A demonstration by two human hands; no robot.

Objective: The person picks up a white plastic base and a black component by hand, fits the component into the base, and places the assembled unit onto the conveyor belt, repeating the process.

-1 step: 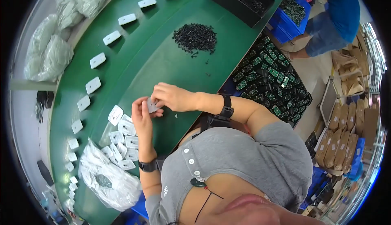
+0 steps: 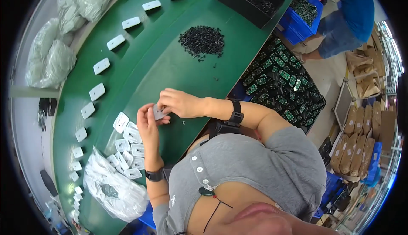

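Observation:
My left hand [image 2: 147,122] holds a small pale-grey plastic housing [image 2: 158,112] by its edge, thumb on one side and fingers behind. From the right, my right hand [image 2: 175,103] pinches at the housing's upper edge; whatever may be between those fingertips is hidden. Beside my left wrist lies a loose group of white plastic housings [image 2: 122,145], inner faces up. They spill from a clear plastic bag [image 2: 111,188]. Beyond my hands, a heap of small black parts [image 2: 201,41] rests on the green table [image 2: 165,65].
White housings [image 2: 101,66] stand spaced in a curved row along the table's far left side. A black box [image 2: 248,1] of dark parts sits at the back. Circuit boards [image 2: 284,84] fill a tray at right, near a blue crate [image 2: 299,16] and another person [image 2: 348,20].
The housing in my hands has tilted slightly, and more of its flat face shows. Both hands stay in nearly the same place. The whole view has shifted a little.

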